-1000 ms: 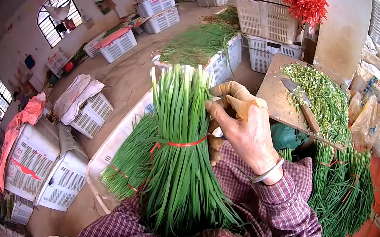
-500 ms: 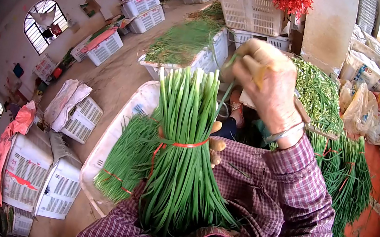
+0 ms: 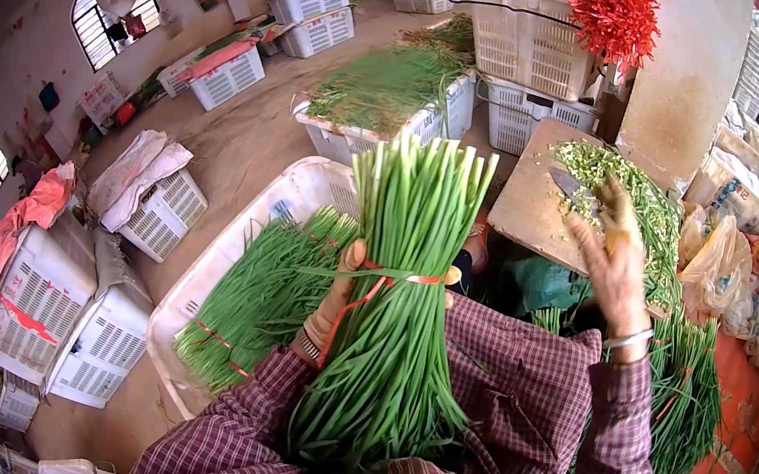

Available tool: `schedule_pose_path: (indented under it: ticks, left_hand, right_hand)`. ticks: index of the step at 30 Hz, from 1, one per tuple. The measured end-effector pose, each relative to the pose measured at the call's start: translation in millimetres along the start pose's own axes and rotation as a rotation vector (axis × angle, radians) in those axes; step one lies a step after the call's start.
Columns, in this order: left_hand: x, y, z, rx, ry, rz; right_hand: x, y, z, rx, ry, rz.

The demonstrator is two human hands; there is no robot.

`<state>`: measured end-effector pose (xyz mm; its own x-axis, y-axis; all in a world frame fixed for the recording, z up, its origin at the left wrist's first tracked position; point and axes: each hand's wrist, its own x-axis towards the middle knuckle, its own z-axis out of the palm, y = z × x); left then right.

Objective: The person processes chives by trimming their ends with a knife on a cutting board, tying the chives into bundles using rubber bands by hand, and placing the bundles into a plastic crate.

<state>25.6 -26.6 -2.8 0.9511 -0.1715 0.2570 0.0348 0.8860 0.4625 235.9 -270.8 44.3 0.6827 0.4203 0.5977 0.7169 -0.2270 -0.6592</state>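
Note:
A thick bunch of garlic chives [image 3: 397,342] stands upright before me, white cut ends at the top and long green leaves drooping below. A red tie circles its middle. My left hand [image 3: 330,305] is wrapped around the bunch from behind; a fingertip shows on the far side. My right hand [image 3: 619,274] hangs over the right side of a wooden board [image 3: 533,203], fingers apart and nothing in them. Close to its fingers lies a knife [image 3: 571,187] among chopped chive ends [image 3: 596,162] on the board.
A white crate [image 3: 185,304] at left holds tied chives [image 3: 263,293]. Beyond it stands another crate [image 3: 419,127] heaped with loose greens. Red ties [image 3: 616,20] hang at the upper right. More tied bunches [image 3: 687,393] lie right, below plastic bags [image 3: 726,258].
My right hand has moved right and down from above the bunch to the board, its fingers spreading. The camera view has shifted, and more of the board shows.

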Motion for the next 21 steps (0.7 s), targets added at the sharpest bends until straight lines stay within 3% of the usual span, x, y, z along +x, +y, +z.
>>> schedule_pose_path:
  ticks: [1,3,4,6,10,11,12,14,16,17,21]
  left_hand:
    - [3.1,-2.4,19.7,0.172,0.128,0.022]
    - [16.2,3.1,41.4,0.599,0.299,0.04]
    - [23.0,-0.6,57.0,0.647,0.353,0.108]
    - [37.0,1.5,56.3,0.435,0.304,0.084]
    - [58.7,3.5,39.6,0.471,0.265,0.144]
    - [61.9,0.6,55.2,0.47,0.284,0.178]
    - [66.0,3.5,35.9,0.555,0.306,0.186]
    - [73.7,-0.1,73.0,0.651,0.287,0.267]
    - [87.0,4.0,65.8,0.9,0.191,0.307]
    - [83.9,-1.4,76.8,0.815,0.193,0.273]
    - [62.2,-16.4,62.1,1.125,0.089,0.143]
  right_hand:
    - [-14.8,-27.1,10.8,0.348,-0.167,0.156]
    - [-37.1,-54.8,30.6,0.65,-0.333,0.231]
    - [-44.5,-64.0,36.1,0.738,-0.418,0.286]
    - [-59.8,-68.6,52.8,0.893,-0.507,0.193]
    - [-88.6,-69.2,63.2,1.11,-0.485,0.27]
    - [-87.6,-70.8,61.1,1.022,-0.455,0.337]
    - [-86.8,-72.3,58.7,0.933,-0.422,0.403]
    - [-88.7,-66.6,61.3,0.942,-0.314,0.398]
    - [-85.6,-69.0,55.9,1.076,-0.236,0.44]
    - [-80.7,-69.4,52.7,1.016,-0.176,0.399]
    - [-62.3,-60.6,36.8,0.911,-0.039,0.355]
